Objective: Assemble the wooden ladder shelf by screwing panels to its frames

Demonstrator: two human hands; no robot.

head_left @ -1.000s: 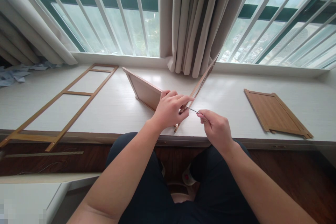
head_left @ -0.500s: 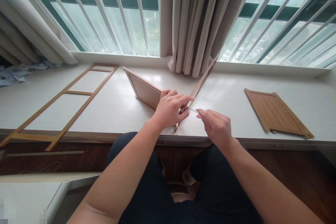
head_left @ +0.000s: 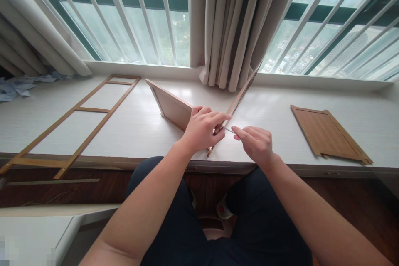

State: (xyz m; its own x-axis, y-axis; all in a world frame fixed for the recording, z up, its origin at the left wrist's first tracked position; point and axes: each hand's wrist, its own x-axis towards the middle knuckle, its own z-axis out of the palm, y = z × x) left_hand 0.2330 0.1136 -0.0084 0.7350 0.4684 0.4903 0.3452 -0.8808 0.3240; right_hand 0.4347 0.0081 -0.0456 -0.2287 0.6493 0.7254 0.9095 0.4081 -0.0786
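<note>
My left hand (head_left: 204, 129) is closed around the near corner where a wooden panel (head_left: 171, 106) meets a narrow wooden side frame (head_left: 235, 104). Both pieces stand on edge on the white ledge, forming a V that opens toward the window. In my right hand (head_left: 257, 143), thumb and fingers pinch a thin metal hex key (head_left: 230, 131). Its tip reaches the side frame beside my left fingertips. The exact spot where it meets the wood is too small to make out.
A long wooden frame with crossbars (head_left: 93, 110) lies at left, overhanging the front edge of the white ledge (head_left: 274, 112). A flat wooden panel (head_left: 330, 133) rests at right. Curtains (head_left: 221, 29) hang behind the standing pieces. White papers (head_left: 21, 89) lie far left.
My right hand has shifted slightly left and up along the hex key, closer to the frame. My left hand and the wooden pieces stay in place.
</note>
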